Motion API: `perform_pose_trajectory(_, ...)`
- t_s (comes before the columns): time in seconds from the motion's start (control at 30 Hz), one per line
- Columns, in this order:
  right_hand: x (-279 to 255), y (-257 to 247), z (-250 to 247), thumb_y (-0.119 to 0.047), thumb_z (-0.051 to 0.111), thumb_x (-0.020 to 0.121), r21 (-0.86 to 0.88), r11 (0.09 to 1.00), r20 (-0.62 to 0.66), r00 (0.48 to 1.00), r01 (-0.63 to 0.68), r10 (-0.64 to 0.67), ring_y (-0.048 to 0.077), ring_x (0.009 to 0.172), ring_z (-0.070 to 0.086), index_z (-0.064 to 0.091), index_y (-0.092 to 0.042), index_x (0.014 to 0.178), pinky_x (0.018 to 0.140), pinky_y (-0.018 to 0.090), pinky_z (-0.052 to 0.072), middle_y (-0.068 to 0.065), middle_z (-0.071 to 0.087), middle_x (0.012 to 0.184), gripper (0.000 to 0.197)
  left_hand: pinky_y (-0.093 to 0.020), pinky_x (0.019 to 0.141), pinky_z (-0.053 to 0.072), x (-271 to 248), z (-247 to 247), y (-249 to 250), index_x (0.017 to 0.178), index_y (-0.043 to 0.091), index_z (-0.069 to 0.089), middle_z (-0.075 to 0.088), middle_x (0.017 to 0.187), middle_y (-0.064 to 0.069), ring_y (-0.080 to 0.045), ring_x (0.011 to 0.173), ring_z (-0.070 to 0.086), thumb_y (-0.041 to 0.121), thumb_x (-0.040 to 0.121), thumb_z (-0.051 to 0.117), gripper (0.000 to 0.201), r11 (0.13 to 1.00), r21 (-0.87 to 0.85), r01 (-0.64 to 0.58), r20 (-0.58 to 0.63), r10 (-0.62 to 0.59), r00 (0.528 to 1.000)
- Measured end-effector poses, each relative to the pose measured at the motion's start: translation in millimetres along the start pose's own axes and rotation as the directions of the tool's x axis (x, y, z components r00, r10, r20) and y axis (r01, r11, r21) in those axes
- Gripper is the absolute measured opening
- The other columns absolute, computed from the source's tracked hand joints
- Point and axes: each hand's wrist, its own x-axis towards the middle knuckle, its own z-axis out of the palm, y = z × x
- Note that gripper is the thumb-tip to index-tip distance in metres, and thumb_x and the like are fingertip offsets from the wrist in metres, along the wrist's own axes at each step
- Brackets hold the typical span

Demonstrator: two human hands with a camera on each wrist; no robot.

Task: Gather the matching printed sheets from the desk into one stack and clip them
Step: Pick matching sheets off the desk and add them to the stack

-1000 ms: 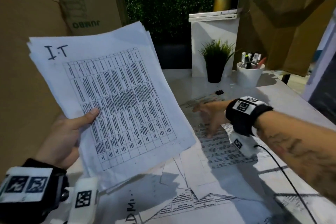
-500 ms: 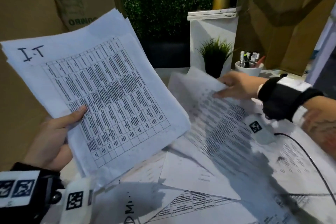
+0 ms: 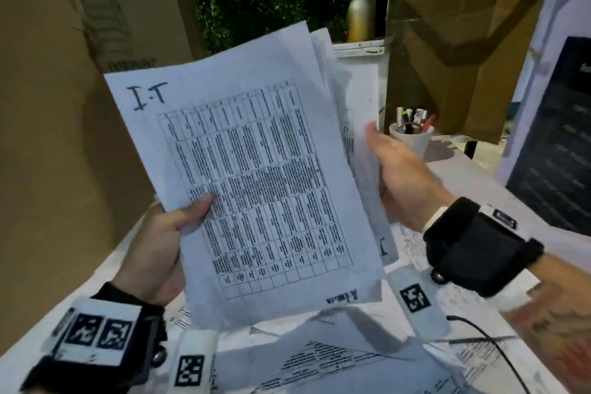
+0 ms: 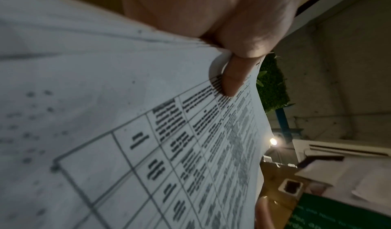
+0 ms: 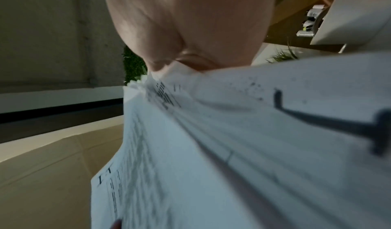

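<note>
Loose printed sheets (image 3: 339, 358) are lying ungathered on the desk (image 3: 463, 176); the left hand (image 3: 156, 253) is pinching the I.T stack (image 3: 256, 189), the right hand (image 3: 403, 176) is gripping another sheet (image 3: 358, 125) behind it; nothing clipped.

Left hand (image 3: 156, 253) raised, thumb pinching, right hand (image 3: 403, 176) gripping

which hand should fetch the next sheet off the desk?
Right. The left hand grips the white printed-sheet stack marked "I.T", thumb on top; the right hand only feeds one loose sheet behind it.
</note>
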Motion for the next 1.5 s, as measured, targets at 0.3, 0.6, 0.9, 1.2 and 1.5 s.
perform_pose_trajectory(0.3,-30.4,15.1,12.6,-0.024,0.09,0.057,0.023,0.995,0.05,0.994,0.1,-0.101,0.026,0.109,0.07,0.069,-0.015,0.112,0.1,0.053,0.05,0.009,0.074,0.114,0.059,-0.039,0.099,0.056,-18.3,3.8,-8.7,0.149,0.018,0.043,0.065,0.139,-0.001,-0.022,0.127,0.064,0.01,0.075,0.073,0.08,0.917,0.207,-0.34,0.054,0.336,0.94)
perform_pose_trajectory(0.6,-39.8,3.7,19.8,-0.014,0.081,0.069,0.012,0.995,0.239,0.966,0.099,-0.099,0.024,0.112,0.068,0.072,-0.022,0.109,0.096,0.04,0.054,0.007,0.073,0.117,0.041,-0.026,0.074,0.061,-23.2,3.6,9.6,0.104,0.028,0.078,0.078,0.097,0.009,-0.013,0.089,0.074,0.051,0.055,0.095,0.057,0.919,0.156,-0.362,0.178,0.335,0.925)
perform_pose_trajectory(0.9,-46.4,-27.4,34.0,-0.006,0.073,0.071,-0.005,0.938,0.057,0.936,0.347,-0.346,0.021,0.106,0.071,0.067,-0.006,0.109,0.091,0.034,0.057,0.013,0.073,0.113,0.038,-0.028,0.078,0.062,-23.3,26.8,42.8,0.088,0.029,0.079,0.08,0.092,0.01,-0.014,0.095,0.077,0.02,0.076,0.071,0.017,0.844,0.051,-0.533,0.21,0.513,0.832)
perform_pose_trajectory(1.2,-41.7,15.6,26.4,-0.038,0.087,0.07,-0.212,0.967,0.068,0.989,0.143,-0.132,0.039,0.116,0.062,0.057,-0.007,0.127,0.103,0.056,0.047,0.023,0.065,0.123,0.072,-0.023,0.077,0.061,-22.3,3.7,0.1,0.108,0.023,0.075,0.081,0.102,0.008,-0.014,0.104,0.075,0.024,0.069,0.085,0.04,0.955,0.124,-0.271,0.162,0.25,0.955)
perform_pose_trajectory(1.5,-29.0,2.6,16.8,-0.066,0.054,0.077,-0.142,0.989,0.097,0.994,-0.043,0.057,0.035,0.104,0.069,0.065,-0.014,0.12,0.094,0.052,0.053,0.017,0.07,0.12,0.069,-0.034,0.086,0.062,-15.9,-23.8,-1.8,0.107,0.023,0.077,0.081,0.106,0.004,-0.015,0.099,0.077,0.033,0.08,0.087,0.03,0.842,0.447,-0.302,0.109,0.284,0.953)
